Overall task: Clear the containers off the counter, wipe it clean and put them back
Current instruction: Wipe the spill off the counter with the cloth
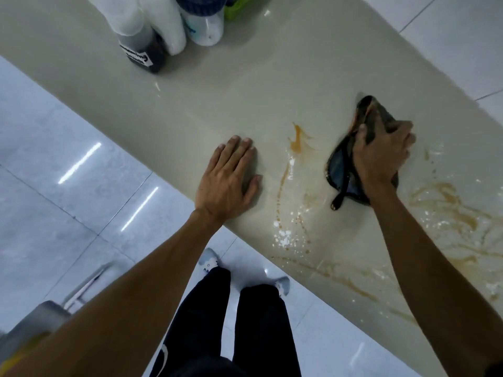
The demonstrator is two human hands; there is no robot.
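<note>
A beige counter (245,85) runs diagonally across the view. My right hand (381,156) grips a dark cloth (340,170) and presses it onto the counter. Orange-brown smears (296,142) and white powder specks (283,238) lie between my hands, and more smears (446,208) spread to the right. My left hand (231,178) rests flat, fingers straight, on the counter near its front edge. Several containers stand at the far end: a dark jar with a label (144,53), white bottles (168,25) and a clear jar with a blue lid (204,23).
A green object (234,9) lies behind the containers. White tiled floor (68,186) surrounds the counter. My legs in dark trousers (231,322) stand at the counter's front edge. A grey and yellow object (32,333) sits at the lower left.
</note>
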